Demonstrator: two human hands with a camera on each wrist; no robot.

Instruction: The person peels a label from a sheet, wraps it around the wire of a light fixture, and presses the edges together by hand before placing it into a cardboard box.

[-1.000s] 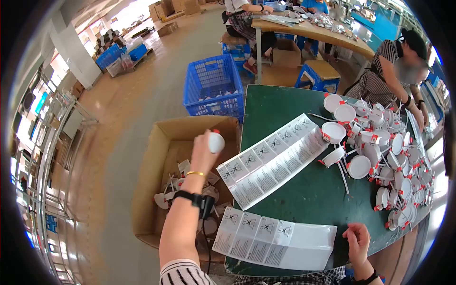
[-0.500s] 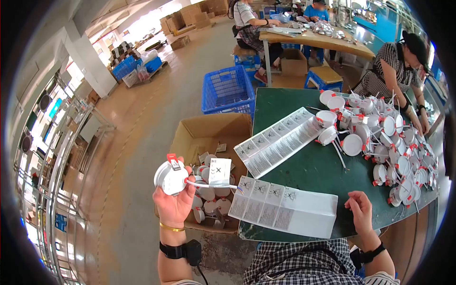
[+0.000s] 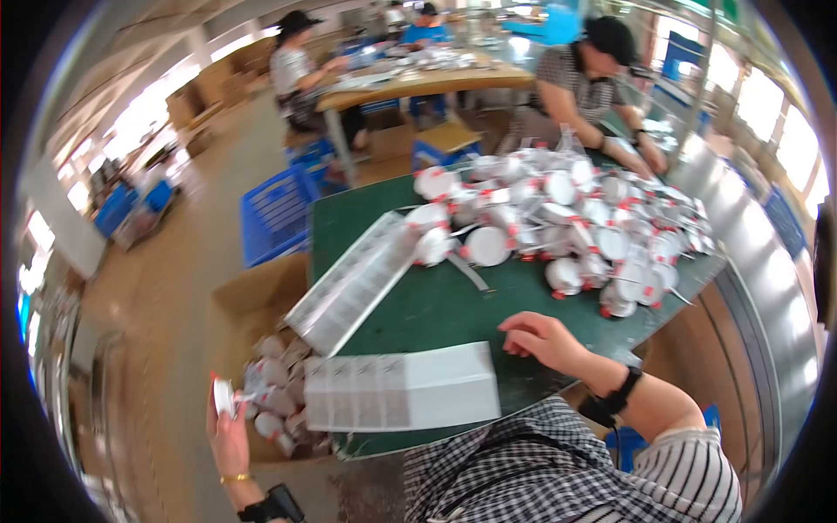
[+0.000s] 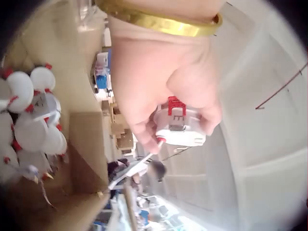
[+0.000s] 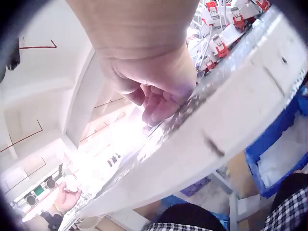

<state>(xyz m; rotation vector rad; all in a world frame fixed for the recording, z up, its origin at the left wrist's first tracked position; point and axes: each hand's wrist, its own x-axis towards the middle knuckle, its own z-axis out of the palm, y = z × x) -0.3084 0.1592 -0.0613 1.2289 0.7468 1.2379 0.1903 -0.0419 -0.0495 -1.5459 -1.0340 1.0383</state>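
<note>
My left hand (image 3: 230, 443) holds a round white lamp (image 3: 224, 397) over the carton's left side. The left wrist view shows the left hand (image 4: 166, 82) with fingers and thumb around the rim of the lamp (image 4: 180, 127), its red clip and white cable visible. My right hand (image 3: 547, 343) is above the green table (image 3: 418, 322), right of a label sheet (image 3: 449, 383), holding nothing visible. In the right wrist view the right hand's (image 5: 156, 94) fingers are bent beside the table edge. A second label sheet (image 3: 353, 283) lies farther back.
A large pile of white lamps (image 3: 558, 213) with red clips covers the table's back right. The carton (image 3: 253, 292) at the table's left contains more lamps. Behind it stands a blue crate (image 3: 277, 213). A person in a black cap (image 3: 571, 87) sits across the table; others sit farther back.
My left hand first rose from over the carton with the lamp, then moved to its left side. The head view has swung right. The right hand stays by the front label sheet.
</note>
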